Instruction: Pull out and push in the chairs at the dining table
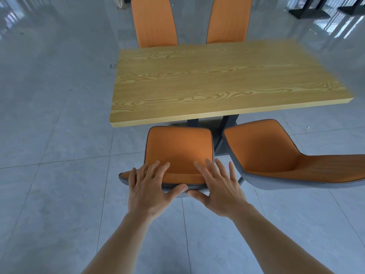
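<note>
While both hands, left hand [147, 187] and right hand [218, 186], rest spread on the near chair [178, 153], gripping nothing, it stands clear of the table [207, 80]; pushing in apparently remains.

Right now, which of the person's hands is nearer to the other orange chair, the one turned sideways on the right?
Right. The right hand rests on the near chair's backrest at the end beside the sideways chair; the left hand rests on the far end.

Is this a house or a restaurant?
Probably a canteen or restaurant. One wooden table has four matching orange chairs on a shiny tiled floor, and black bases, perhaps of other tables, stand at the back.
</note>
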`<move>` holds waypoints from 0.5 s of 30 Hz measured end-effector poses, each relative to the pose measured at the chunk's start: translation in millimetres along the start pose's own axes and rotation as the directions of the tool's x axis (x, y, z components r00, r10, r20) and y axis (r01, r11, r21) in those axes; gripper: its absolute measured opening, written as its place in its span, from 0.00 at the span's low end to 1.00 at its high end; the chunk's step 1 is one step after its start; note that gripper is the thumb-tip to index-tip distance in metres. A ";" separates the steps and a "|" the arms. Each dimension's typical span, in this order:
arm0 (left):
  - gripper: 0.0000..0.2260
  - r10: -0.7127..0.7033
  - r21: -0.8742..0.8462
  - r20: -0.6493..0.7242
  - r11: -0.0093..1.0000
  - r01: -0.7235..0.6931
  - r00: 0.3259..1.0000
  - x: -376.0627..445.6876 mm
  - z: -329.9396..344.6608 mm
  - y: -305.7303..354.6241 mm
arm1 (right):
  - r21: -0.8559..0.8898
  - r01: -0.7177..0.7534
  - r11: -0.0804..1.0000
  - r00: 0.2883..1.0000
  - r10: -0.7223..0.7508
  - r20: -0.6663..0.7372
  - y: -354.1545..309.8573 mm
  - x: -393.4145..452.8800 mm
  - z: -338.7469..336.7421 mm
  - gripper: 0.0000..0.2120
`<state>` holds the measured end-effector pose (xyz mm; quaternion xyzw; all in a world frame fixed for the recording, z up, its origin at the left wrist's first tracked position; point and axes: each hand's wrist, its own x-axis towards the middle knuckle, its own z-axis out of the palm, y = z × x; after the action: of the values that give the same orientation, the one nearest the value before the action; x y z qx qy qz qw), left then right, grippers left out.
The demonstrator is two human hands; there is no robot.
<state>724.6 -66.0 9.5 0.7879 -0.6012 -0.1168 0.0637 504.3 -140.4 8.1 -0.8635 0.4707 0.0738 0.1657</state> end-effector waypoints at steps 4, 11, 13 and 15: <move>0.44 0.015 0.023 0.107 1.000 -0.017 0.994 -2.7 -22.7 -2.5 | 0.022 -0.026 0.999 1.000 0.026 0.015 -16.5 -7.1 -20.3 0.46; 0.44 -0.047 0.026 -0.001 0.999 0.047 0.999 9.8 -98.8 -56.1 | -0.007 0.020 1.000 1.000 -0.020 -0.023 -77.6 26.9 -73.4 0.49; 0.44 -0.070 0.014 -0.041 0.997 0.070 0.997 19.4 -122.1 -87.9 | -0.032 0.043 0.999 0.998 -0.044 -0.034 -107.3 49.1 -87.8 0.49; 0.43 -0.087 0.014 -0.079 0.996 0.088 0.993 30.2 -145.8 -126.5 | -0.049 0.072 0.996 0.996 -0.075 -0.050 -145.8 77.4 -101.1 0.49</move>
<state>888.1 -66.8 116.4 0.8181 -0.5641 -0.0832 0.0751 665.8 -164.3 112.2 -0.8856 0.4408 0.0562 0.1354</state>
